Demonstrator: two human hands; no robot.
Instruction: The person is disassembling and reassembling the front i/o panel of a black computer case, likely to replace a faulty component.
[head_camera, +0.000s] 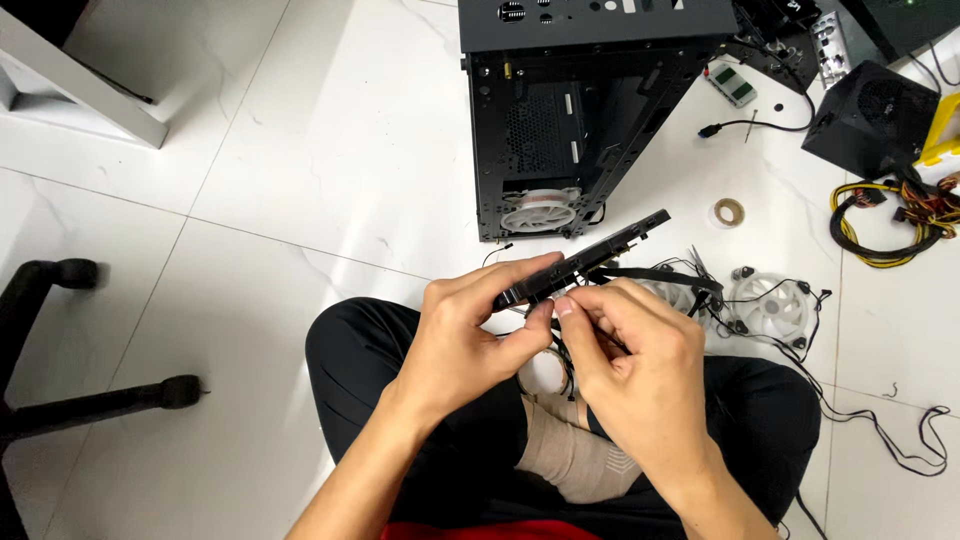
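Two bare hands work a long black bracket over the lap, above a white tiled floor

At far left a black chair base (60, 390) rests on the floor (300, 160). The left hand (465, 335) is closed around the near end of the black bracket (585, 258), thumb and fingers wrapped on it, holding it tilted up toward the right. The right hand (630, 355) pinches narrowly at the bracket's underside, just beside the left thumb; what sits between its fingertips is too small to tell. Behind stands an open black computer case (570, 110) with a white fan low inside. Further right lie a tape roll (729, 211), a white fan (768, 305) with black cables, and a black power supply (868, 118) with yellow wiring
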